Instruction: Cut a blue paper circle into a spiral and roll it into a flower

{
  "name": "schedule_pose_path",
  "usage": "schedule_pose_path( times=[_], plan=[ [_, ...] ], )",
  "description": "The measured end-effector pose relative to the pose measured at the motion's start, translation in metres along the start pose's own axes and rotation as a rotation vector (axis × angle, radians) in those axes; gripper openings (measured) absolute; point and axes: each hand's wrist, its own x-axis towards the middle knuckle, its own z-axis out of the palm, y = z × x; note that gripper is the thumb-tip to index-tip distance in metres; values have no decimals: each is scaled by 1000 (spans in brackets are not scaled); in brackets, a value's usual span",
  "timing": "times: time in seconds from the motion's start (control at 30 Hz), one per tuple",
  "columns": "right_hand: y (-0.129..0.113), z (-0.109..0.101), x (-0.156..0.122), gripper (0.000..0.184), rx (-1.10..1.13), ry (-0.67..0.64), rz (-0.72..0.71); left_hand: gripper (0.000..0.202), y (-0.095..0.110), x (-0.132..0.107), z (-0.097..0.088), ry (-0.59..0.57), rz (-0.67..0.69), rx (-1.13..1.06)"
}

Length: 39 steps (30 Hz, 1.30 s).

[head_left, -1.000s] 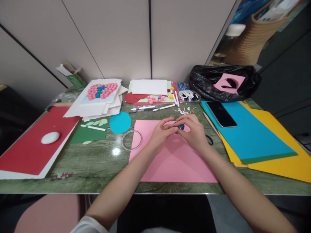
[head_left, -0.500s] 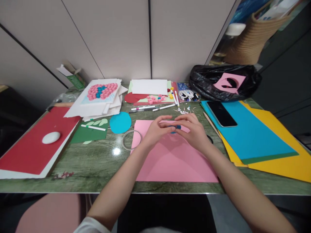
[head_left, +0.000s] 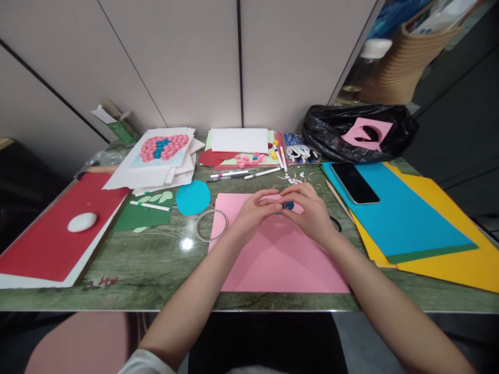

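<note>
Left hand (head_left: 250,214) and right hand (head_left: 314,213): fingers pinched on small blue piece (head_left: 288,205), probably two-handed for control; exact contact hard to see. Piece sits between opposing fingertips, over pink sheet (head_left: 280,259), laid flat on the tabletop (head_left: 156,265), likely as work surface.

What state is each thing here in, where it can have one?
Left hand: pinching the blue piece.
Right hand: pinching it too.
Blue piece: held, mostly hidden by the hands.
Pink sheet: flat beneath the hands.
Phone: face up, screen dark.
Green box: top open.
Bottle: white cap on.
Black bag: appears open, pink cut-out on top.
</note>
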Motion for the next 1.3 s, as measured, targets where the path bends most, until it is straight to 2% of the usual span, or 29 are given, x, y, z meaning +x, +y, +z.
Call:
schedule_pose_path(
  times=[0.13,0.3,0.43,0.6,0.73,0.83,0.97,1.07,1.3],
  plan=[
    [0,8,-2,7,-66,90,43,44,-15,1,10,89,-26,-182],
    [0,11,-3,11,-70,92,48,47,-16,1,10,120,-10,-191],
    [-3,5,-1,6,-45,78,8,47,-13,3,3,113,22,-126],
    [-2,3,-1,10,-38,61,-31,43,-3,2,1,69,63,23],
    [5,4,-2,13,1,-53,-79,35,7,-3,4,38,79,205],
    [7,4,-2,16,25,-92,-78,34,9,-4,4,15,62,229],
    [4,4,-2,8,-38,28,-67,39,4,-3,3,8,25,122],
    [1,6,-2,2,-103,103,-61,39,-1,-3,4,47,34,78],
    [2,11,-4,8,-145,118,-29,41,-11,-1,8,57,22,-52]
  ],
)
